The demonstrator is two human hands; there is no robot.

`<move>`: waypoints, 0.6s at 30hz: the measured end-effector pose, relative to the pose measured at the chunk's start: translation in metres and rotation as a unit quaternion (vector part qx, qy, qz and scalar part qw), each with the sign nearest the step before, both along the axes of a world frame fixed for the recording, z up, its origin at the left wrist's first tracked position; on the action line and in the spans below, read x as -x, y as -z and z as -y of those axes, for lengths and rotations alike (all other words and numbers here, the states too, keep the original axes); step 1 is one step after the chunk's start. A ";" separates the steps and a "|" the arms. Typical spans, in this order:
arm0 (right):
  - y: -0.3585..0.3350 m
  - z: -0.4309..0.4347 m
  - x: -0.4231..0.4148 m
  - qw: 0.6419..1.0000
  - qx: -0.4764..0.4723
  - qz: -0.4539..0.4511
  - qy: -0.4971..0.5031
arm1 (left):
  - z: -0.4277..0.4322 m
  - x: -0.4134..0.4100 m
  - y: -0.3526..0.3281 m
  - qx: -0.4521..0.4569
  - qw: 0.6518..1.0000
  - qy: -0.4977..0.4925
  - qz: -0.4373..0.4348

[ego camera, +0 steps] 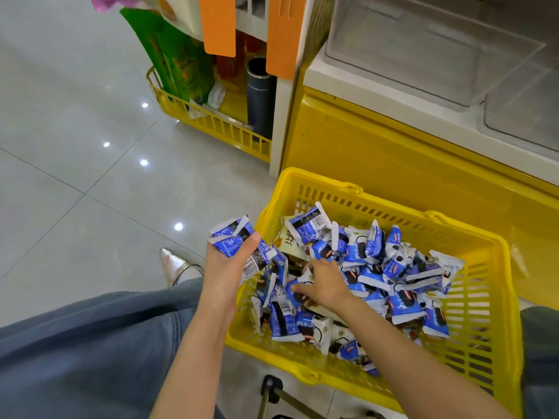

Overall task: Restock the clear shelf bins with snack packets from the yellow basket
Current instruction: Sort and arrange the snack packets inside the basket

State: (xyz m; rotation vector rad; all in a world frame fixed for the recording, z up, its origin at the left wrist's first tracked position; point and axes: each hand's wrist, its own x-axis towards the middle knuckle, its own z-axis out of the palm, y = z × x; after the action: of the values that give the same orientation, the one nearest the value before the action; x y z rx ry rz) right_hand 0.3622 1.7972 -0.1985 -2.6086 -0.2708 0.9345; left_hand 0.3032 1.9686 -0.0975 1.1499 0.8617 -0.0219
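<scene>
A glossy grey tiled floor (75,146) carries everything here, and the yellow basket (305,173) sits on it at 4 o'clock, just beside the yellow base of a shelf unit (378,152) that stands at 2 o'clock. At 12 o'clock a second yellow basket (211,122) rests on the tiles against that unit's left side, a silver pointed shoe (175,264) is planted at 8 o'clock, and a black foot of a metal frame (272,385) stands at 6 o'clock. The unit's white shelf (332,74) at 1 o'clock holds clear bins (408,49) side by side.

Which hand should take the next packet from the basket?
Right. The right hand rests among the packets inside the yellow basket; the left hand is full, gripping a bundle at the rim.
</scene>
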 end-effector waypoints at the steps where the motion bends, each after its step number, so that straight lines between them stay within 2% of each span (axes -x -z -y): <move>1: -0.002 0.004 0.000 0.999 -0.030 -0.004 0.019 | 0.000 0.000 0.000 -0.001 1.000 0.000 0.001; 4: -0.008 0.010 0.001 0.989 -0.117 -0.021 0.087 | 0.000 0.000 0.002 -0.003 1.000 -0.001 0.002; 8: -0.012 -0.011 0.002 0.972 -0.189 -0.085 0.113 | 0.001 -0.001 0.004 -0.007 1.000 -0.001 0.008; 10: -0.011 -0.028 0.005 0.975 -0.180 -0.074 0.110 | 0.000 0.000 0.005 -0.013 1.000 -0.002 0.010; 14: -0.008 -0.041 0.004 0.990 -0.093 -0.016 0.107 | 0.001 0.001 0.007 -0.027 1.000 0.002 0.010; 18: -0.017 -0.026 0.001 0.981 -0.141 -0.025 0.129 | 0.004 0.001 0.005 -0.062 0.997 0.036 0.008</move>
State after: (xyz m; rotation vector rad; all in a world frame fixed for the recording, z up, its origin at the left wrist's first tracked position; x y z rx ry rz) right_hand 0.3610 1.8227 -0.1816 -2.2904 -0.0446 0.8048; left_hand 0.3021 1.9647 -0.1025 1.2950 0.8170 -0.0181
